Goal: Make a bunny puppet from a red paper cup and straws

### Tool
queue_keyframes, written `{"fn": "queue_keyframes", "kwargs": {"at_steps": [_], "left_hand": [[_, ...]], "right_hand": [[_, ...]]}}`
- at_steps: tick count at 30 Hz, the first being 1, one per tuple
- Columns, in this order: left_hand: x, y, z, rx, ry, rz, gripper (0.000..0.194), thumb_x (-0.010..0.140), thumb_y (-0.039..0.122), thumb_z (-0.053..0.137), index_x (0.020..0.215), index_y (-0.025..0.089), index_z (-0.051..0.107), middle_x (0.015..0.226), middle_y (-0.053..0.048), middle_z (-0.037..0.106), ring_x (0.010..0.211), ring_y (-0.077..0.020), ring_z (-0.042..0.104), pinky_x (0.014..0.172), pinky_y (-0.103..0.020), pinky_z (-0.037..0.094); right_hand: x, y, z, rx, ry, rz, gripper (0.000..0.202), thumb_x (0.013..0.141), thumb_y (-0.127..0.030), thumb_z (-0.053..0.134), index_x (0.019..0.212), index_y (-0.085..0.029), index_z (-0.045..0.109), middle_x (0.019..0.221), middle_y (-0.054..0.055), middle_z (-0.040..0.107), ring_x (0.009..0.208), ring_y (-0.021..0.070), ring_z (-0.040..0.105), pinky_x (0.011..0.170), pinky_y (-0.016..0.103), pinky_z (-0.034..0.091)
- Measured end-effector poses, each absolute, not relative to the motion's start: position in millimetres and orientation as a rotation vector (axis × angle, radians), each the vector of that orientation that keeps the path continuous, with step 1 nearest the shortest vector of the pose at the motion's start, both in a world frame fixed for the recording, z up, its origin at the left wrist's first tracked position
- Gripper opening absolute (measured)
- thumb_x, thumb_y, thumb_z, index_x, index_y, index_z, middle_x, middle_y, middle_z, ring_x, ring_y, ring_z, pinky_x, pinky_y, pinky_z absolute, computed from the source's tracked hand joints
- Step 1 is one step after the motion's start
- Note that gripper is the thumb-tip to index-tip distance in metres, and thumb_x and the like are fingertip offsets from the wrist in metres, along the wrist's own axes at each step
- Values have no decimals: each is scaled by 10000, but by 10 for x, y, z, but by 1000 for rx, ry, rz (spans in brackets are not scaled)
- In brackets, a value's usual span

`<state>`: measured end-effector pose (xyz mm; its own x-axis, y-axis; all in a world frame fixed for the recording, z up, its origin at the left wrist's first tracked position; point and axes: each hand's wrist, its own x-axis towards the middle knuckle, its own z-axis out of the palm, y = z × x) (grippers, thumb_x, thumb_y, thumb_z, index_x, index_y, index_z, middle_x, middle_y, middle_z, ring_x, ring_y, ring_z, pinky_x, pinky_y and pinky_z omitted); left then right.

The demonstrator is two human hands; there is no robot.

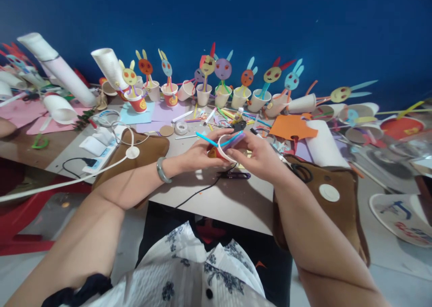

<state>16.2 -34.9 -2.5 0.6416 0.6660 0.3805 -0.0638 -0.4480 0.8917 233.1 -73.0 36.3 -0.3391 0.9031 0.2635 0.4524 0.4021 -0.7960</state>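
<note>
Between my two hands a red and white paper cup is held up above the table, its opening turned toward the right. Fingers of my left hand wrap around its left side. My right hand grips the rim on the other side, with the thumb at the opening. A blue straw-like strip sticks out to the upper left, and a purple one lies by my right fingers. Where these strips join the cup is partly hidden. Below the cup lies a dark purple thread snipper.
Along the blue wall stand several paper cups with rabbit faces, such as a purple one. A power strip and white cable lie left. Tape, orange paper, black-handled scissors and a white roll surround the work area.
</note>
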Motion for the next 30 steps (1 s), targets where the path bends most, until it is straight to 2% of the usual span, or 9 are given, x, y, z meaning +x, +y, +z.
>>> {"fn": "queue_keyframes", "kwargs": {"at_steps": [3,6,10,14,20,26,30], "left_hand": [[141,-334,-1,1815,495,921,883,822,491,900,1609,319,539,1420,-121,711,1261,-337,711,1177,-552,534],[115,-317,-1,1718,529,914,884,854,560,869,1623,305,515,1316,-113,739,1092,-298,755,1047,-528,604],[89,-260,16,1641,531,1032,937,805,638,897,1594,281,539,1383,-130,714,1322,-350,687,1174,-544,535],[74,-219,17,1496,569,1000,985,787,665,907,1604,284,508,1362,-138,743,1312,-356,701,1149,-553,555],[69,-203,-25,1367,563,1000,1020,730,634,963,1585,318,506,1339,-112,758,1274,-335,725,1119,-519,574],[83,-199,-19,1362,573,1042,1013,695,593,995,1556,311,542,1357,-102,740,1296,-343,708,1137,-519,561],[94,-200,-36,1340,564,1024,984,728,600,974,1554,288,540,1288,-103,763,1258,-335,723,1140,-526,552]], "right_hand": [[2327,-715,350,-1042,-1872,830,297,939,-449,786,1138,-236,728,1073,71,841,964,285,822,818,395,643],[2325,-723,345,-991,-1763,796,362,929,-525,818,1145,-245,740,1072,78,846,986,281,826,904,432,668],[2351,-721,341,-994,-1609,697,371,916,-575,830,1080,-249,764,1078,98,842,1019,277,820,983,450,667],[2382,-652,283,-1042,-1540,651,418,868,-587,869,1083,-241,770,1119,104,826,952,254,804,922,438,682],[2366,-568,189,-1113,-1473,719,343,836,-517,906,928,-225,752,853,42,787,772,201,755,772,369,663],[2309,-546,155,-1040,-1330,842,343,788,-502,939,850,-236,732,790,16,783,711,177,730,735,355,650],[2290,-520,123,-1017,-1275,850,385,788,-522,936,819,-241,675,811,22,798,719,177,749,731,353,658]]}}
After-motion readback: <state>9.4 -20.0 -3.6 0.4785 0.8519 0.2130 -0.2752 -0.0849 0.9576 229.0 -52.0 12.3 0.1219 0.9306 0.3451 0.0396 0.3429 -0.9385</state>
